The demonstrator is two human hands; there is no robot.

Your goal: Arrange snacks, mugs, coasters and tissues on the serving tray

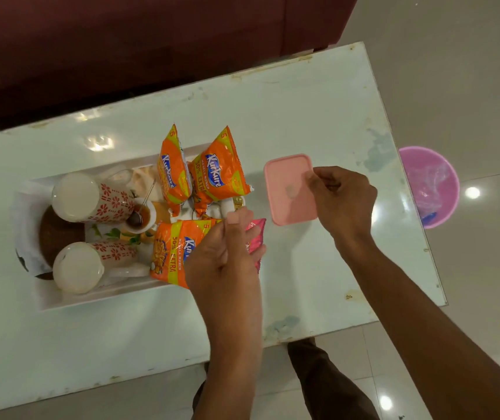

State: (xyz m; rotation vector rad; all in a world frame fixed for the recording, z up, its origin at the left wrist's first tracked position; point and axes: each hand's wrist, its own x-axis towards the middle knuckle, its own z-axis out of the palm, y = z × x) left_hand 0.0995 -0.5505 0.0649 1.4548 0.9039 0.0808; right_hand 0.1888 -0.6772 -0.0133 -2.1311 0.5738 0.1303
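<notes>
Your left hand (224,253) fingers pinch the pink packet (256,237); your right hand (341,198) fingers clamp the pink lid (288,189). Careful: the crowded serving tray (60,301) may let the leaning orange packets (218,174) topple when nudged.

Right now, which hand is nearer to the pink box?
Right. The right hand touches the pink box's right edge; the left hand is below-left of it, on the pink packet.

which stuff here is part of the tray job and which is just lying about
Job: white serving tray; three orange snack packets; two white red-flowered mugs; pink packet in left hand; pink square lid in right hand.
Lying about: pink plastic bucket; maroon sofa.
</notes>
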